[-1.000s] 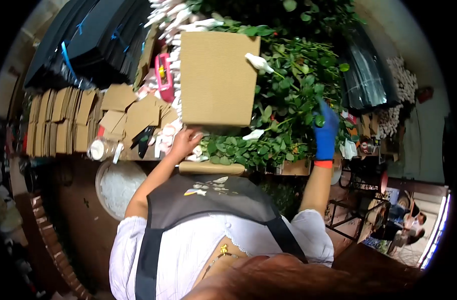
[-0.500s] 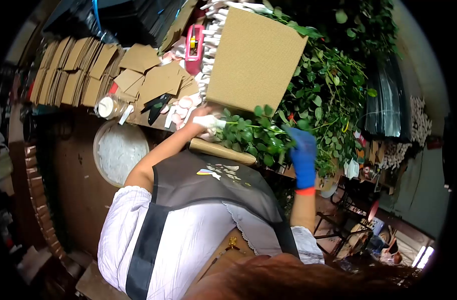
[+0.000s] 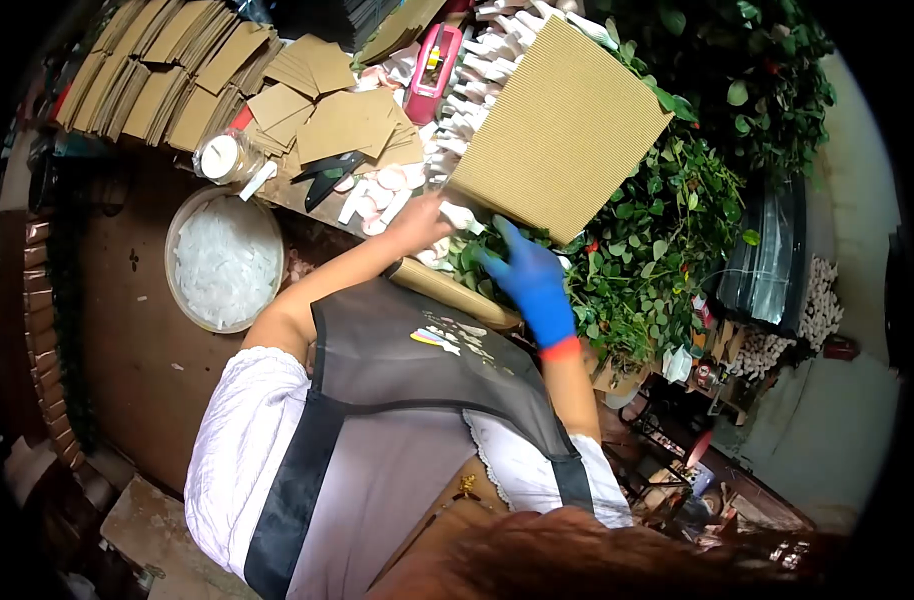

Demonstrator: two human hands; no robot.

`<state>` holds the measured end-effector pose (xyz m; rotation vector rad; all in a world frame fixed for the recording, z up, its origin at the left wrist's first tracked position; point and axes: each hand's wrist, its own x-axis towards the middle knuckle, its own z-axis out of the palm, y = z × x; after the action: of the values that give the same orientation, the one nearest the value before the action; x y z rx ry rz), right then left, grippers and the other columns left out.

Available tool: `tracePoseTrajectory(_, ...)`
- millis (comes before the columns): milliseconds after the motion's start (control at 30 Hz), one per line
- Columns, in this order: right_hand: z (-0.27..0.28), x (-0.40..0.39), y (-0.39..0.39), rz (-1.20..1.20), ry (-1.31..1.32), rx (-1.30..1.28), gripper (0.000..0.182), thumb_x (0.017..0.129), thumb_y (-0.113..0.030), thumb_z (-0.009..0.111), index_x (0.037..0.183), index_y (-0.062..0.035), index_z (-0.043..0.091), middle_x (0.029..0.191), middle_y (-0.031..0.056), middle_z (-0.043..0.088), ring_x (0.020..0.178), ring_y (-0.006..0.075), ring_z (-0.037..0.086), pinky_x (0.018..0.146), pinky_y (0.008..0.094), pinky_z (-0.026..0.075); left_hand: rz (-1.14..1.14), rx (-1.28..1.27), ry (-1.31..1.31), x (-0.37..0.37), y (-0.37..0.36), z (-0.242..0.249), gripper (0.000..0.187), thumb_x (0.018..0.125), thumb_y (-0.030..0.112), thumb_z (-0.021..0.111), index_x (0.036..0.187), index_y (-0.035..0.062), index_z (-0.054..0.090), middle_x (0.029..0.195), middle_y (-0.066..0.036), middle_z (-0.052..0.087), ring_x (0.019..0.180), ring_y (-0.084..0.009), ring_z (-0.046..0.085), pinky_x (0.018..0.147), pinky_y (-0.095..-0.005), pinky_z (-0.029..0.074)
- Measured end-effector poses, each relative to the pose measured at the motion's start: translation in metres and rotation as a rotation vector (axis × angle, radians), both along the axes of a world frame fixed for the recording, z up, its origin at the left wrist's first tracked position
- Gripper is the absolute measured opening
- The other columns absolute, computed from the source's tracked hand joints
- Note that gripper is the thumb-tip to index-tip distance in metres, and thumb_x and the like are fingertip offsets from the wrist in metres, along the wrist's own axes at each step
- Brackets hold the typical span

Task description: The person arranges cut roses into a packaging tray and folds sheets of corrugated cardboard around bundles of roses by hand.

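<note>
My bare left hand (image 3: 420, 217) is closed around the white-wrapped bud (image 3: 461, 216) of a rose, at the near edge of a corrugated cardboard sheet (image 3: 562, 125). My right hand (image 3: 525, 277), in a blue glove, grips the leafy stem (image 3: 474, 257) of the same rose just beside the left hand, with one finger pointing up. Both hands are close together over the bench edge. A heap of green rose stems (image 3: 662, 240) lies to the right of the sheet.
Rows of white-wrapped buds (image 3: 474, 62) and a pink tape dispenser (image 3: 432, 62) lie behind the sheet. Cut cardboard pieces (image 3: 342, 120), a black tool (image 3: 327, 176) and a jar (image 3: 220, 157) are at left. A round tub of white scraps (image 3: 225, 262) stands below the bench; black sleeves (image 3: 769, 262) at right.
My gloved right hand has drawn a rose out of the heap, leftward to my left hand. The left hand has taken hold of its wrapped bud. My view has swung left.
</note>
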<state>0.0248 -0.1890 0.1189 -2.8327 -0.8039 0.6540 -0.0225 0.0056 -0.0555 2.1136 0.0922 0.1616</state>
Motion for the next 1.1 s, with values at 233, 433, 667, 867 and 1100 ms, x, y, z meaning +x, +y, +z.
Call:
tracePoseTrajectory(233,-0.105,0.035,0.014,-0.033,-0.188,-0.187,0.041,0.091,-0.051,0.057,0.1,-0.0155,0.074,0.097,0.0148,0.072,0.088,0.0339,0.07,0.078,0.0499,0.054,0.043,-0.008,-0.067,0.006,0.01,0.011,0.034,0.09,0.033,0.07,0.1,0.0012,0.063,0.087,-0.019,0.065,0.084,-0.0353,0.064,0.074,-0.0426,0.051)
tracePoseTrajectory(433,-0.11,0.032,0.013,-0.064,-0.221,-0.177,0.04,0.091,-0.05,0.057,0.093,-0.0149,0.075,0.092,0.0149,0.072,0.086,0.0341,0.07,0.077,0.0495,0.055,0.083,-0.037,-0.023,0.011,0.013,0.039,0.035,0.096,0.033,0.064,0.08,0.0021,0.06,0.073,-0.019,0.064,0.069,-0.0384,0.062,0.063,-0.0428,0.05)
tracePoseTrajectory(667,-0.105,0.033,0.016,-0.076,-0.183,-0.26,0.041,0.088,-0.051,0.059,0.101,-0.0148,0.073,0.099,0.0161,0.072,0.091,0.0346,0.069,0.08,0.049,0.054,0.494,-0.623,-0.018,-0.007,0.035,0.035,0.02,0.097,0.011,0.057,0.08,0.0001,0.059,0.078,-0.006,0.068,0.062,-0.0175,0.058,0.058,-0.0319,0.045)
tracePoseTrajectory(867,-0.1,0.037,0.008,-0.087,0.001,-0.175,0.044,0.084,-0.052,0.062,0.106,-0.0155,0.072,0.107,0.0172,0.071,0.1,0.0357,0.067,0.089,0.0472,0.052,0.221,-0.24,0.43,0.0,0.048,0.02,0.037,0.086,0.042,0.073,0.088,0.0069,0.061,0.073,-0.009,0.062,0.073,-0.0205,0.063,0.069,-0.0349,0.05)
tracePoseTrajectory(1100,-0.105,0.032,0.018,-0.097,-0.116,-0.285,0.039,0.082,-0.048,0.064,0.1,-0.0147,0.072,0.102,0.0158,0.071,0.094,0.0332,0.069,0.082,0.048,0.054,0.102,-0.192,0.285,0.012,0.022,0.023,0.025,0.091,0.028,0.068,0.087,0.0045,0.065,0.078,-0.014,0.064,0.072,-0.0305,0.063,0.067,-0.0387,0.049)
